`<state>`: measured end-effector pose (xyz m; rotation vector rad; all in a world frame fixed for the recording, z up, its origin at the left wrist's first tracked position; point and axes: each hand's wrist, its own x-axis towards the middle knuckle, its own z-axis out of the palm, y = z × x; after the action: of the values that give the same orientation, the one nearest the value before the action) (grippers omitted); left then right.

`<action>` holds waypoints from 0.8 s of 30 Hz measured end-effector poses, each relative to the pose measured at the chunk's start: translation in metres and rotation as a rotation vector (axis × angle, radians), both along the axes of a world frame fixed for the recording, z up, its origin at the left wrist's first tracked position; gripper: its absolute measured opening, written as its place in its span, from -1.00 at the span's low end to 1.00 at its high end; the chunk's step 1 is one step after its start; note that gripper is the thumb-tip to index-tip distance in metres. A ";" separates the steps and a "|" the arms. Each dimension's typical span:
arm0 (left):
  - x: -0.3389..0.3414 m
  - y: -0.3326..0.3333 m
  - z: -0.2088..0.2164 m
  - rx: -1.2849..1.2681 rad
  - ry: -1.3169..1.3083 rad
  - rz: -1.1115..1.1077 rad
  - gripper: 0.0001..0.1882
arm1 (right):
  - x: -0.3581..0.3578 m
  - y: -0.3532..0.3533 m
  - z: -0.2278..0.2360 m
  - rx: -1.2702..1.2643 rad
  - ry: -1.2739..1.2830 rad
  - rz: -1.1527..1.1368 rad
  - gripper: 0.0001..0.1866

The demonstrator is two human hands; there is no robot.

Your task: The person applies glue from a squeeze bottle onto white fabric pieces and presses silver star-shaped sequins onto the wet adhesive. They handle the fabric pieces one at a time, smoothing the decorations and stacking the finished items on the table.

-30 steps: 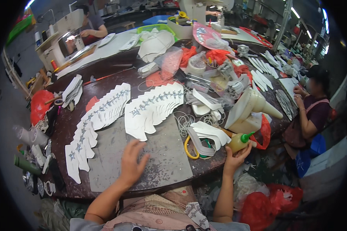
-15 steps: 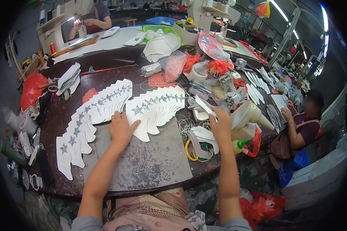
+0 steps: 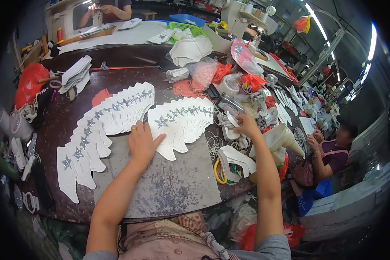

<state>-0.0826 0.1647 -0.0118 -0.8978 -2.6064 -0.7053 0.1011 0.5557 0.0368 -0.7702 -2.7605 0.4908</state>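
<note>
Two fanned rows of white shoe-upper pieces with glittery silver stars lie on the dark table: a long left row (image 3: 89, 130) and a shorter right row (image 3: 180, 121). My left hand (image 3: 144, 141) lies between them, fingers spread, thumb against the lower left edge of the right row. Right of that row, my right hand (image 3: 248, 126) is closed at a narrow white piece (image 3: 232, 120), pinched at its end above a cluttered heap. Part of the piece is hidden by the fingers. Below the hand lie curved white pieces (image 3: 238, 158) beside a yellow ring (image 3: 220, 170).
A grey worn board (image 3: 169, 186) lies before me. Plastic bags and a pale bottle (image 3: 284, 141) crowd the right side. Stacked white pieces (image 3: 76, 73) and a red bag (image 3: 30, 84) stand left. A co-worker (image 3: 329, 156) sits right; another works at a sewing machine behind.
My right hand has moved slightly up with the narrow white piece, toward the heap. My left hand stays by the right row. The whole view has shifted a little.
</note>
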 end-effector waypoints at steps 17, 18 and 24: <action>0.002 0.001 0.007 -0.019 -0.063 -0.014 -0.32 | -0.007 0.012 -0.012 0.029 -0.096 0.073 -0.32; -0.002 0.000 0.006 -0.011 -0.037 -0.010 -0.32 | -0.008 0.003 -0.005 -0.065 -0.097 0.125 -0.26; -0.003 -0.003 0.001 -0.003 -0.011 -0.015 -0.32 | -0.013 0.005 0.027 -0.274 -0.441 0.135 0.05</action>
<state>-0.0855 0.1620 -0.0107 -0.9172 -2.6142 -0.7124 0.0884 0.5610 0.0636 -0.8404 -3.2124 0.8288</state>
